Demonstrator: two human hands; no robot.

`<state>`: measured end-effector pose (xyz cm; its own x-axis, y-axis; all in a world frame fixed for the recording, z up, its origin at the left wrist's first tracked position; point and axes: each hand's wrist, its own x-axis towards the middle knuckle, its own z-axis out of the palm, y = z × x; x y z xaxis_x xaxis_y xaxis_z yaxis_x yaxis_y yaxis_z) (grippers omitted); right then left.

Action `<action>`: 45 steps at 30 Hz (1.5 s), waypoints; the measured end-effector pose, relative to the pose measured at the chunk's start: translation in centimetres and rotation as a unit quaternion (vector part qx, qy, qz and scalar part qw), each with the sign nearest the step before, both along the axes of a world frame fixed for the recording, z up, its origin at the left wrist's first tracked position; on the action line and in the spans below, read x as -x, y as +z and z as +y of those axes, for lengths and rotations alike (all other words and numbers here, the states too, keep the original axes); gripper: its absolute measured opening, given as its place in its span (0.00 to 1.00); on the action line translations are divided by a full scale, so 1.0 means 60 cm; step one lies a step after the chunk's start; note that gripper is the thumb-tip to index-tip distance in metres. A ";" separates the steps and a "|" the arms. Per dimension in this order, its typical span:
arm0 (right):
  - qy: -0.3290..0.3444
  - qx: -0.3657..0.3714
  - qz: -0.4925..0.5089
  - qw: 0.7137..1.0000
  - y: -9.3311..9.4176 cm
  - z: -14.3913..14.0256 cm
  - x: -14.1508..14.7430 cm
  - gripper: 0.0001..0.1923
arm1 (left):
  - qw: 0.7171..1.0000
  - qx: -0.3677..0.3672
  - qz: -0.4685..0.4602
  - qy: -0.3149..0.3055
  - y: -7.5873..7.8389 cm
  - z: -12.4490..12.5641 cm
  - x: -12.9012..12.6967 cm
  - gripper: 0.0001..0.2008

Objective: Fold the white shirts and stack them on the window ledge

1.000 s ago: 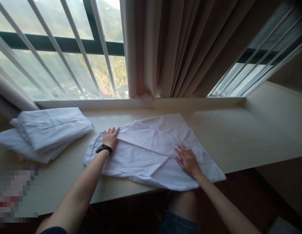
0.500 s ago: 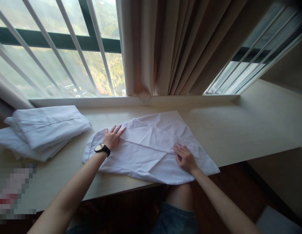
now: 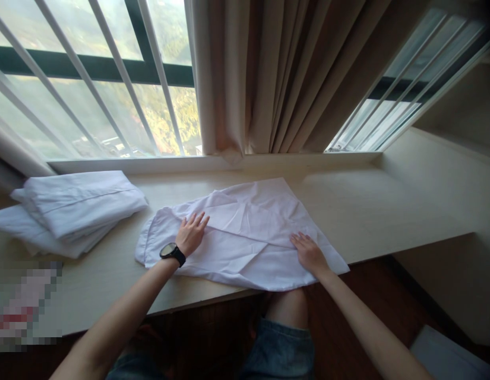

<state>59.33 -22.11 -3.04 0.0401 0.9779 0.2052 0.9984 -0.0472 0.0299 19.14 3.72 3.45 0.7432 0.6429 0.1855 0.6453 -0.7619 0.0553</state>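
Note:
A white cloth (image 3: 237, 248), wrinkled and with folds across its middle, lies spread on the pale wooden desk (image 3: 371, 211). Its near edge reaches over the front of the desk above my knee. My left hand (image 3: 190, 234), with a black watch (image 3: 172, 253) on the wrist, rests flat on the cloth's left part, fingers apart. On the right part of the cloth lies my right hand (image 3: 309, 253), palm down with fingers stretched out. Neither hand grips the fabric. The cloth's exact kind cannot be made out.
Folded white cloths (image 3: 82, 206) are stacked at the desk's left end. A blurred-out item (image 3: 25, 301) lies near the front left. Behind the desk stand a barred window (image 3: 94, 95) and a beige curtain (image 3: 284, 79). A wall panel (image 3: 439, 179) bounds the right.
My left hand has slid right and slightly toward me over the cloth. The right hand has shifted a little to the right, its fingers now straighter.

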 end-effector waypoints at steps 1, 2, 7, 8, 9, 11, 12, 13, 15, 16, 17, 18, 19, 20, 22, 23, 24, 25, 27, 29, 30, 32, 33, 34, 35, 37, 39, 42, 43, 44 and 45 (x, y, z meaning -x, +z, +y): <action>0.012 -0.009 0.002 1.000 0.005 0.003 0.019 0.27 | 1.000 0.001 -0.020 -0.017 0.007 -0.029 -0.003 0.21; 0.031 -0.016 0.007 0.999 0.012 0.008 0.041 0.26 | 0.998 0.011 -0.035 -0.042 0.014 -0.062 -0.006 0.19; 0.132 -0.023 0.036 0.990 0.044 0.051 0.149 0.28 | 0.988 0.086 -0.058 -0.116 0.017 -0.217 -0.011 0.15; 0.141 -0.022 0.042 0.989 0.047 0.057 0.161 0.27 | 0.986 0.095 -0.063 -0.119 0.011 -0.234 -0.007 0.16; 0.144 -0.023 0.048 0.988 0.049 0.062 0.169 0.25 | 0.985 0.101 -0.069 -0.125 0.004 -0.245 -0.001 0.18; 0.141 -0.027 0.062 0.988 0.048 0.066 0.175 0.21 | 0.982 0.102 -0.080 -0.141 -0.012 -0.254 0.016 0.20; 0.138 -0.028 0.069 0.988 0.045 0.065 0.175 0.19 | 0.981 0.097 -0.085 -0.147 -0.020 -0.255 0.025 0.20; 0.136 -0.029 0.078 0.987 0.042 0.063 0.175 0.19 | 0.980 0.090 -0.090 -0.151 -0.028 -0.256 0.034 0.19; 0.134 -0.025 0.095 0.986 0.036 0.058 0.175 0.21 | 0.980 0.082 -0.095 -0.152 -0.041 -0.257 0.051 0.17; 0.134 -0.023 0.105 0.985 0.034 0.055 0.177 0.22 | 0.980 0.079 -0.098 -0.152 -0.045 -0.259 0.059 0.16; 0.134 -0.020 0.115 0.984 0.034 0.052 0.180 0.22 | 0.980 0.078 -0.101 -0.152 -0.048 -0.261 0.066 0.15; 0.133 -0.017 0.125 0.983 0.036 0.048 0.185 0.22 | 0.980 0.078 -0.102 -0.153 -0.050 -0.263 0.072 0.14; 0.131 -0.013 0.136 0.982 0.039 0.043 0.190 0.21 | 0.980 0.078 -0.104 -0.151 -0.051 -0.265 0.078 0.12; 0.129 -0.009 0.148 0.981 0.045 0.035 0.195 0.20 | 0.980 0.078 -0.105 -0.148 -0.050 -0.266 0.083 0.11; 0.122 0.010 0.179 0.976 0.057 0.010 0.202 0.21 | 0.982 0.081 -0.098 -0.139 -0.045 -0.265 0.095 0.09; 0.119 0.024 0.194 0.973 0.062 -0.009 0.202 0.24 | 0.983 0.084 -0.091 -0.134 -0.042 -0.263 0.102 0.09; 0.117 0.040 0.205 0.971 0.065 -0.033 0.201 0.29 | 0.984 0.086 -0.083 -0.132 -0.038 -0.260 0.109 0.10; 0.112 0.057 0.210 0.969 0.065 -0.061 0.197 0.35 | 0.985 0.088 -0.073 -0.131 -0.034 -0.256 0.116 0.11; 0.083 0.084 0.201 0.973 0.055 -0.126 0.183 0.46 | 0.986 0.089 -0.057 -0.127 -0.025 -0.246 0.133 0.14; 0.025 0.098 0.174 0.980 0.032 -0.194 0.165 0.53 | 0.988 0.087 -0.043 -0.117 -0.019 -0.236 0.150 0.15; -0.010 0.097 0.159 0.982 0.017 -0.225 0.155 0.54 | 0.990 0.085 -0.038 -0.109 -0.017 -0.232 0.158 0.16; -0.076 0.078 0.130 0.986 -0.014 -0.274 0.139 0.53 | 0.992 0.079 -0.033 -0.094 -0.015 -0.225 0.173 0.17; -0.102 0.060 0.120 0.986 -0.028 -0.290 0.132 0.50 | 0.993 0.074 -0.033 -0.089 -0.016 -0.223 0.179 0.18; -0.122 0.040 0.114 0.985 -0.040 -0.301 0.127 0.47 | 0.993 0.068 -0.035 -0.086 -0.018 -0.222 0.184 0.19; -0.134 0.019 0.114 0.984 -0.048 -0.307 0.122 0.43 | 0.994 0.062 -0.037 -0.085 -0.021 -0.221 0.189 0.20; -0.130 -0.016 0.128 0.983 -0.053 -0.308 0.115 0.34 | 0.994 0.055 -0.041 -0.088 -0.027 -0.221 0.197 0.18; -0.104 -0.044 0.155 0.981 -0.045 -0.300 0.109 0.27 | 0.994 0.052 -0.046 -0.087 -0.033 -0.221 0.204 0.14; -0.083 -0.093 0.211 0.969 -0.018 -0.286 0.102 0.19 | 0.994 0.051 -0.052 -0.077 -0.037 -0.221 0.216 0.11; -0.088 -0.111 0.233 0.962 -0.009 -0.282 0.101 0.17 | 0.995 0.051 -0.052 -0.074 -0.036 -0.222 0.219 0.11; -0.096 -0.127 0.256 0.953 0.001 -0.279 0.101 0.16 | 0.995 0.052 -0.051 -0.071 -0.034 -0.223 0.222 0.12; -0.103 -0.138 0.279 0.945 0.010 -0.276 0.102 0.14 | 0.995 0.053 -0.049 -0.069 -0.032 -0.224 0.224 0.13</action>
